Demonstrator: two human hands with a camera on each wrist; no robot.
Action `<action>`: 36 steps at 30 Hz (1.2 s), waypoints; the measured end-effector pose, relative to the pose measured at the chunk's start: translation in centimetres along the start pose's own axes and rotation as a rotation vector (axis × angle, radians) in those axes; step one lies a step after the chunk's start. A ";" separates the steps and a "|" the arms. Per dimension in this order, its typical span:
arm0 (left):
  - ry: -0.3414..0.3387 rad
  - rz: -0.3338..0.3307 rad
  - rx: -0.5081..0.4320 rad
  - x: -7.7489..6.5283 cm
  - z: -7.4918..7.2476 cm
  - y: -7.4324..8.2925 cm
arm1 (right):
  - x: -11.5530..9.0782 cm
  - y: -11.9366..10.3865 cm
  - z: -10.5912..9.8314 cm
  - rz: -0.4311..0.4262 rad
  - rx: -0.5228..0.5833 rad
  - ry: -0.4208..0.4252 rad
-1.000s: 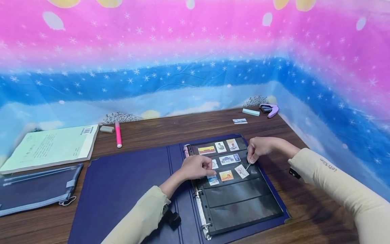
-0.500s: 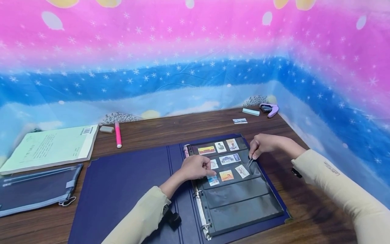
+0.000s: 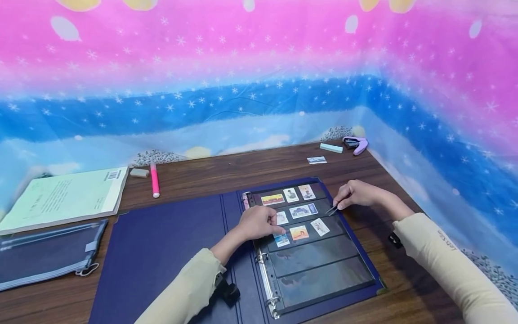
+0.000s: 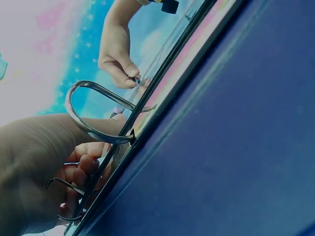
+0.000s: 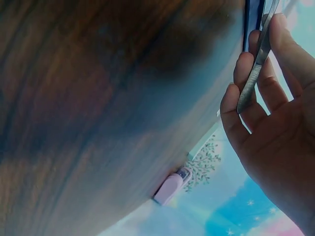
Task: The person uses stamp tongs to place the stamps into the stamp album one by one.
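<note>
My right hand (image 3: 356, 194) pinches a pair of metal tweezers (image 5: 254, 73), whose tips lie over the right side of a black stamp page (image 3: 319, 256). The page sits in an open dark blue ring binder (image 3: 170, 252). My left hand (image 3: 259, 222) rests on the page's left part by the metal rings (image 4: 101, 93), its fingers loosely bent and partly covering stamps. Three rows of stamps show in the pockets. A tilted pale stamp (image 3: 320, 227) is at the right of the third row, with an orange stamp (image 3: 299, 233) and a blue stamp (image 3: 282, 240) to its left.
One loose stamp (image 3: 317, 160) lies on the wooden table behind the binder, near a pale green strip (image 3: 331, 147) and a purple stapler (image 3: 356, 145). At left are a book (image 3: 64, 195), a zip pouch (image 3: 48, 252), an eraser (image 3: 139, 173) and a pink marker (image 3: 154, 181).
My right hand has drawn the tweezers away from the tilted stamp, up and to the right towards the page's edge. The stamp stays in the third row. My left hand has stayed in place.
</note>
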State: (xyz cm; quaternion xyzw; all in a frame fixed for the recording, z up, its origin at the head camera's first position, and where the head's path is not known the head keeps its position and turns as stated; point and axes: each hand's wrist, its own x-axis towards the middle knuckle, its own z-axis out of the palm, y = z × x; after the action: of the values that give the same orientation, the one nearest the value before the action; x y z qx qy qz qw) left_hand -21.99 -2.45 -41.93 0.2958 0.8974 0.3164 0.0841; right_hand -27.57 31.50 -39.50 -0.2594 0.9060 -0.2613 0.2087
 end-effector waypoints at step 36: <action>0.014 -0.015 0.032 0.3 0.4 -0.5 | 7.4 5.4 -3.4 0.473 -0.021 0.638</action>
State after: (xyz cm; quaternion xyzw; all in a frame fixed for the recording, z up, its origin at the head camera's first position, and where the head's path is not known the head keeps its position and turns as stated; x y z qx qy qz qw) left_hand -22.31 -2.40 -42.55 0.2879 0.9051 0.3036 0.0756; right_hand -37.03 32.46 -41.79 0.0486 0.9627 -0.2643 -0.0317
